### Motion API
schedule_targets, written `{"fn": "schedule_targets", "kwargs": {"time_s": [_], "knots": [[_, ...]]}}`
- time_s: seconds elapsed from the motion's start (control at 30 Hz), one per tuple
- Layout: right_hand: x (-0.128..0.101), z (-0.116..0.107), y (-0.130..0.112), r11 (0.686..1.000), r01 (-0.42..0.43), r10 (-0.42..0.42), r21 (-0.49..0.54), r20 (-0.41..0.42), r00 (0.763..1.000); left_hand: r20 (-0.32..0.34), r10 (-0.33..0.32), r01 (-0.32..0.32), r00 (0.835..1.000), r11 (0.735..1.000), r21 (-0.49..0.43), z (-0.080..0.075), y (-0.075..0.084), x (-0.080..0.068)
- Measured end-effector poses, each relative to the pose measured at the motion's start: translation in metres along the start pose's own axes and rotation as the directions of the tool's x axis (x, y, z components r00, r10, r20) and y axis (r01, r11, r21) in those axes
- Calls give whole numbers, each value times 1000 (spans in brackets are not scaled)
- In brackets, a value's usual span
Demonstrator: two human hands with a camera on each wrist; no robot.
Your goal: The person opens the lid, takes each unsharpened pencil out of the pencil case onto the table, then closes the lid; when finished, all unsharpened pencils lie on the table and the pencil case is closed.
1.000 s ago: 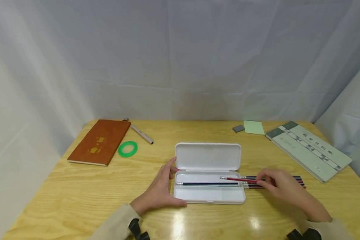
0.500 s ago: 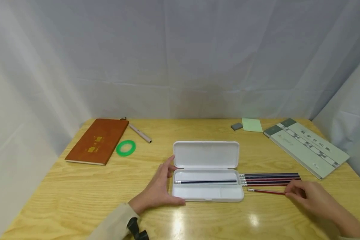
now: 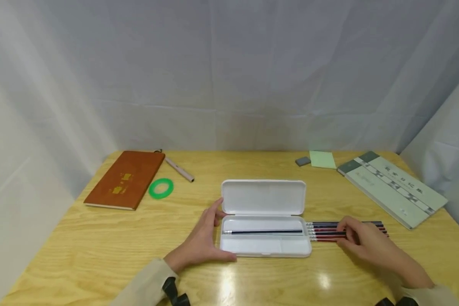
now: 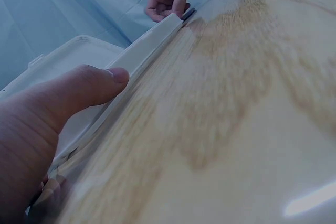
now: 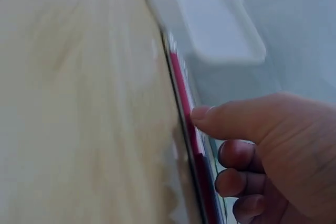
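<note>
A white pencil case [image 3: 252,246] lies with its lid raised, a dark pencil [image 3: 265,232] inside along its upper part. My left hand [image 3: 199,244] grips the case's left end, thumb at the front edge and fingers toward the back; the left wrist view shows that thumb [image 4: 100,85] against the front wall. Right of the case, several dark and red pencils [image 3: 321,230] lie side by side with white-tipped ends toward it. My right hand [image 3: 367,242] pinches the front red pencil [image 5: 181,82] of this row; its index fingertip is hidden in the right wrist view.
Back left on the wooden table [image 3: 118,246] are a brown notebook [image 3: 126,178], a pen [image 3: 179,169] and a green ring [image 3: 161,188]. A grey eraser [image 3: 303,161], green paper notes [image 3: 323,160] and a pale green notebook [image 3: 392,187] lie back right.
My right hand carried the red pencil from over the case out to the right, then brought it in against the front of the row. The left hand stayed on the case.
</note>
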State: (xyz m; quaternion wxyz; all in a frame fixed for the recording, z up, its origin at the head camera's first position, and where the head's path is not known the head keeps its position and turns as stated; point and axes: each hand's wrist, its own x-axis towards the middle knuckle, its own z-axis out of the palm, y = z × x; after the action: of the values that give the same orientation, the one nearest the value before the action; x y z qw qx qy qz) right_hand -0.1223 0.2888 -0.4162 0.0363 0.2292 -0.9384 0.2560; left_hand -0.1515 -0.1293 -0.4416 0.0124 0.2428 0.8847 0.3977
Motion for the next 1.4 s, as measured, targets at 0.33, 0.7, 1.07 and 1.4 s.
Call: {"fn": "schedule_targets", "kwargs": {"time_s": [0.33,0.7,1.07,1.4], "knots": [[54,22,-46,992,107,-105,-66,30,994,3,11,-11,1000,1000,-15,-1,3,0],[84,46,-70,980,167,-156,-103,107,982,-4,24,-24,1000,1000,-15,0,3,0],[102,62,-92,971,212,-198,-107,132,971,4,5,-5,1000,1000,-17,-2,5,-1],[99,56,-94,974,201,-194,-99,76,978,10,4,-3,1000,1000,-16,-2,4,-1]]}}
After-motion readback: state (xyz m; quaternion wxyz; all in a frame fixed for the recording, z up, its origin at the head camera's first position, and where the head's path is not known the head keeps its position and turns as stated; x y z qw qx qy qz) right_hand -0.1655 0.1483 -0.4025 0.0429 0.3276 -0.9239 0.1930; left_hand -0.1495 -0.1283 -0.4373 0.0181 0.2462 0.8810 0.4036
